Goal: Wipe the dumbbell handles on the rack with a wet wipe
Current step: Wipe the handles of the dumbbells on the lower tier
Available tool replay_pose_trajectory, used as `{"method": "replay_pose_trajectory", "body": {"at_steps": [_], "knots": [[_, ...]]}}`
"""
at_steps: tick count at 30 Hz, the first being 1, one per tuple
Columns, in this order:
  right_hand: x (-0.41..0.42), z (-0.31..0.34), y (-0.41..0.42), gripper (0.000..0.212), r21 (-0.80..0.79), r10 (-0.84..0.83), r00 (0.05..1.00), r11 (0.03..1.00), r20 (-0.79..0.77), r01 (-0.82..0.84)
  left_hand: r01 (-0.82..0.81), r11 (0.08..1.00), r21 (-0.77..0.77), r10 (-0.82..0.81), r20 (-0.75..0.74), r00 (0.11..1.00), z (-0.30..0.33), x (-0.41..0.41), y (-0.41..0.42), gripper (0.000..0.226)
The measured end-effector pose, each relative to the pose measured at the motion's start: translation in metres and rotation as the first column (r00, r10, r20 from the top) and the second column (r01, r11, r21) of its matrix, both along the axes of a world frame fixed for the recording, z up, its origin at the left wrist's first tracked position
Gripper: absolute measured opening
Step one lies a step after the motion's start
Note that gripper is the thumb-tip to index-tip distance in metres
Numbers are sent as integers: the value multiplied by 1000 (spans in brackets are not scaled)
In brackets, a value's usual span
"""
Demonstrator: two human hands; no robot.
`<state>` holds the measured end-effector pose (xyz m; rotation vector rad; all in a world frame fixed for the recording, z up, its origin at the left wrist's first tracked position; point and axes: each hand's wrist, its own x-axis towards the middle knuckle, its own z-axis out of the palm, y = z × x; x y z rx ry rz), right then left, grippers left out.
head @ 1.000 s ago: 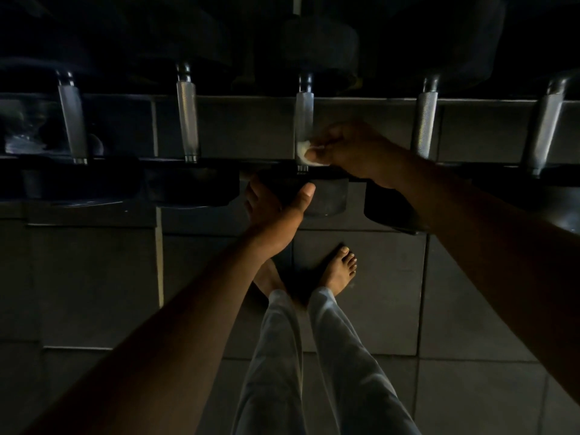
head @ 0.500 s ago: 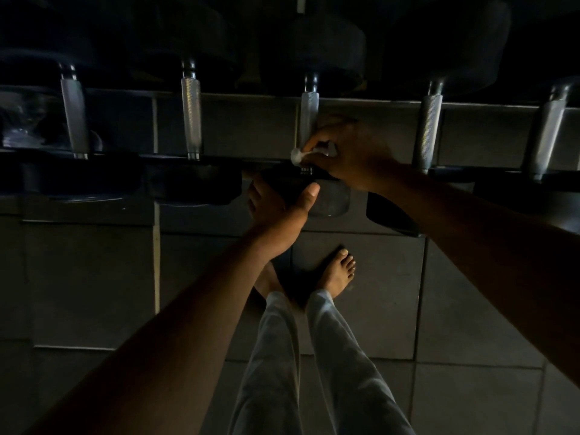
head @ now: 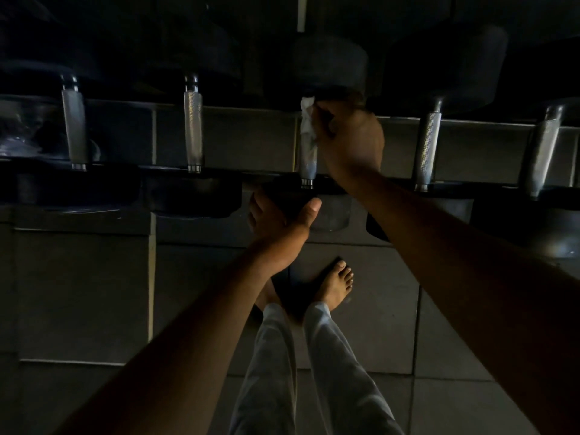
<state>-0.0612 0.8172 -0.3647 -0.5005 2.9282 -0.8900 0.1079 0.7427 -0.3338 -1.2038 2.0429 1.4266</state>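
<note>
Several dumbbells lie across a dark rack [head: 470, 188], their knurled metal handles running away from me. My right hand [head: 348, 142] is curled round the middle handle [head: 308, 164] near its far end, with a white wet wipe [head: 307, 116] wrapped between fingers and metal. My left hand [head: 279, 227] grips the near black weight head [head: 295, 199] of that same dumbbell, thumb up on its right side. Other handles stand at the left [head: 193, 133] and right [head: 427, 146].
More handles sit at the far left [head: 74, 130] and far right [head: 538, 152]. Below the rack is a grey tiled floor [head: 78, 293]. My bare feet [head: 335, 284] and light trouser legs [head: 276, 372] stand close under the rack. The room is dim.
My right hand has slid the wipe along the middle handle from its near end up to its far end. My left hand has stayed on the weight head.
</note>
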Motion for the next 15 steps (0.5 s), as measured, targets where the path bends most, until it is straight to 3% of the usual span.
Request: {"method": "replay_pose_trajectory", "body": {"at_steps": [4,8,15], "knots": [[3,-3,5,28,-15,89,996,996,27,-88,-1,1000,0,1,4,1000,-1,1,1,117],[0,2,1,26,93,86,996,992,-31,-82,1,1000,6,-1,-1,1000,-1,2,1,116],[-9,-1,-31,29,332,251,966,918,-58,-218,-24,1000,-15,24,-13,1000,-3,1,2,113]]}}
